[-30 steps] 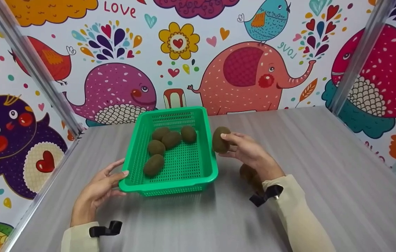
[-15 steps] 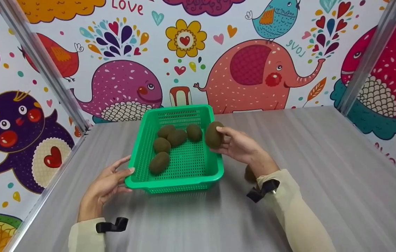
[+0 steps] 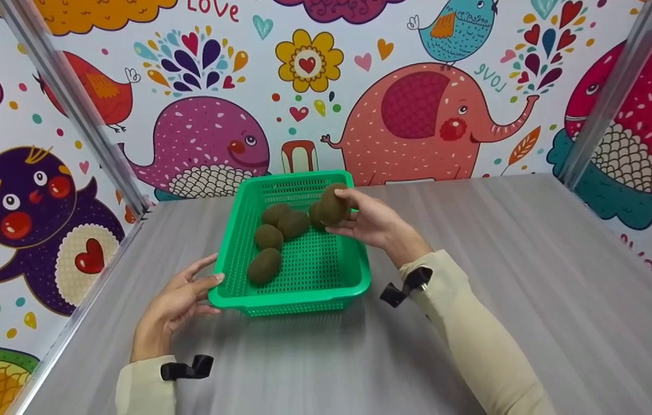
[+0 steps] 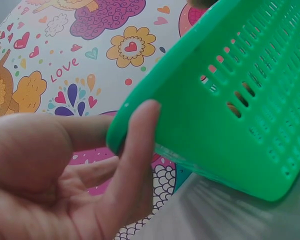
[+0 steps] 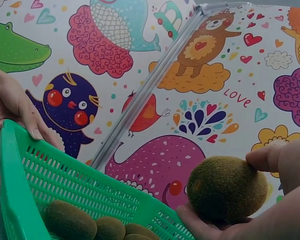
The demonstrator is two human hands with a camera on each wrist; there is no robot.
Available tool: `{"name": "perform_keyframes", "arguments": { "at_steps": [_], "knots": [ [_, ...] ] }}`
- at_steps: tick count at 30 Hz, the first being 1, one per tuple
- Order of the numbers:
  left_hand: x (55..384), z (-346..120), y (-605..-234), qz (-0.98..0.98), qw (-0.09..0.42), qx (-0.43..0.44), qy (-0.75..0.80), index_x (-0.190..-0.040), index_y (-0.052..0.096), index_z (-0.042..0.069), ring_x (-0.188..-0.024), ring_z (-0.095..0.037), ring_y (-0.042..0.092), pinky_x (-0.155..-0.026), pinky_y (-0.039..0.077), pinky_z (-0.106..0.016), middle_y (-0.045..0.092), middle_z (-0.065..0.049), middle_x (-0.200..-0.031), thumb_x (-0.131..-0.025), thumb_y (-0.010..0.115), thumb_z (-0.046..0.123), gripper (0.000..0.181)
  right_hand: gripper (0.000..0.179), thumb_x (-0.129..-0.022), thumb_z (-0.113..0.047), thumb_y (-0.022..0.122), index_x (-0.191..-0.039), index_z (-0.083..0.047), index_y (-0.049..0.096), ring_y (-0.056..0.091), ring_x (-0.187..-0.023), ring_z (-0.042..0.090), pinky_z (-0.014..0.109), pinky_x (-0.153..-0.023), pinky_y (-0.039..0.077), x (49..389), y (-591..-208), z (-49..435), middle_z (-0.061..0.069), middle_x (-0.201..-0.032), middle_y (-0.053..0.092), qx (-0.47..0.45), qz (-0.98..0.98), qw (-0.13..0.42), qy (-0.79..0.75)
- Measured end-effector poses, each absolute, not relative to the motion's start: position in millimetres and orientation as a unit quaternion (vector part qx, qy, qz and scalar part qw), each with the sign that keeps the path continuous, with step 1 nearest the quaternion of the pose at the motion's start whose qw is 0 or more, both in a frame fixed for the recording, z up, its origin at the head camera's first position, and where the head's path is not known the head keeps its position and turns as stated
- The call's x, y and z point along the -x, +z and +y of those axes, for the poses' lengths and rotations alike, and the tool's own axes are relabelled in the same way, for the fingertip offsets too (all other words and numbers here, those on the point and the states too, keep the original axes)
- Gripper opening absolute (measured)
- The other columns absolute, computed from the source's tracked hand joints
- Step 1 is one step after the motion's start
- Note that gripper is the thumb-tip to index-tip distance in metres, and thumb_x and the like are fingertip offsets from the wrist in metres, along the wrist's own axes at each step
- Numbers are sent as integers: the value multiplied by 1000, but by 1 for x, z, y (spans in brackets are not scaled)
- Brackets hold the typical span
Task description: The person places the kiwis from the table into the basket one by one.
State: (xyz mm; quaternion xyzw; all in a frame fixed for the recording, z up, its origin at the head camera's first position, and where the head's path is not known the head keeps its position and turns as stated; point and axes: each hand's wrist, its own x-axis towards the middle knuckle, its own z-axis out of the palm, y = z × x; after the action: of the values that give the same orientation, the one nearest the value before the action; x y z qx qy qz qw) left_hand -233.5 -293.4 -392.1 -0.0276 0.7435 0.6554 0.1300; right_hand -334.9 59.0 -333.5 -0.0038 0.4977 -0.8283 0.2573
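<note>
A brown kiwi (image 3: 334, 205) is gripped between the thumb and fingers of my right hand (image 3: 375, 221), above the right side of the green basket (image 3: 297, 300). The right wrist view shows that kiwi (image 5: 225, 189) from close up, over the basket's rim. Several more kiwis lie inside, among them one near the front left (image 3: 264, 266); another is partly hidden behind the held one. At the basket's front left corner my left hand (image 3: 178, 300) pinches the rim. Seen from the left wrist, its fingers (image 4: 140, 145) lie on both sides of the green rim.
The basket stands on a grey wood-grain table (image 3: 475, 259). Behind it rises a wall (image 3: 326, 57) printed with cartoon animals, and metal posts (image 3: 72, 109) stand at the left and right corners.
My right hand has carried the kiwi leftward from outside the basket to over it. The left hand keeps its hold on the rim. The view has shifted slightly.
</note>
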Motion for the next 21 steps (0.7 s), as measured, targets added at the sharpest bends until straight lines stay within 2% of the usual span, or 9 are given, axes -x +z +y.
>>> {"name": "perform_keyframes", "arguments": {
  "at_steps": [6,14,21],
  "knots": [
    [234,-293,-392,743,136,20,655,-160,17,11,-81,-10,73,-66,63,-30,73,2,-98,-102,59,22,73,49,-104,-24,55,-148,-14,35,39,-141,37,51,-117,40,343,-332,44,14,-149,35,-16,489,256,-834],
    [235,-293,-392,739,134,24,660,-160,18,12,-82,-11,73,-66,63,-30,73,2,-102,-101,61,24,73,45,-102,-22,58,-143,-15,41,43,-138,37,52,-113,44,353,-337,25,13,-149,37,-53,472,248,-844],
    [235,-293,-392,740,135,29,658,-160,19,12,-82,-11,73,-67,63,-31,73,2,-100,-101,61,24,73,48,-102,-21,59,-143,-14,37,42,-138,37,53,-110,47,364,-344,12,14,-150,35,-87,469,245,-844]
  ]
}}
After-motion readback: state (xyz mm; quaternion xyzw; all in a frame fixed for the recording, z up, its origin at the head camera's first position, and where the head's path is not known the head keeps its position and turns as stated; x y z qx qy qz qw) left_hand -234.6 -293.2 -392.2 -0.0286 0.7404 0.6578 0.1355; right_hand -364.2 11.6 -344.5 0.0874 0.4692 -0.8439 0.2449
